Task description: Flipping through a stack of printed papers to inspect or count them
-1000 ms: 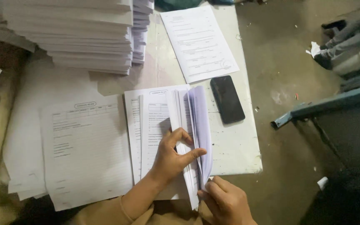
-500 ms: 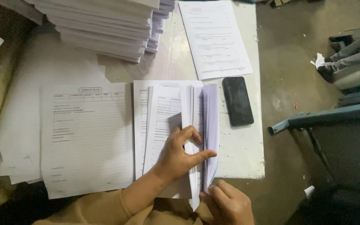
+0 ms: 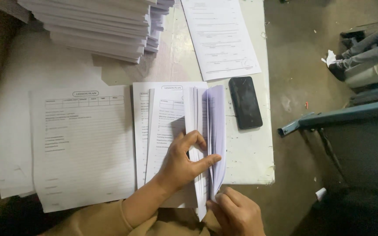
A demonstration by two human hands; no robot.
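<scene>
Sheaf of sheets (image 3: 206, 131) is held on edge at surface (image 3: 250, 157) near edge, 6 o'clock from phone (image 3: 245, 102). Left hand (image 3: 182, 164) is pinched shut on it, thumb unchanged since earlier frame. Right hand (image 3: 237, 214) is curled at its bottom corner; fan is slightly wider.

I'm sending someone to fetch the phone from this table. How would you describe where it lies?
Start at the white table and find its right edge. The phone lies flat there, just below a loose printed sheet and right of the fanned sheaf of pages. It is the only dark, glossy slab among white paper.
</scene>
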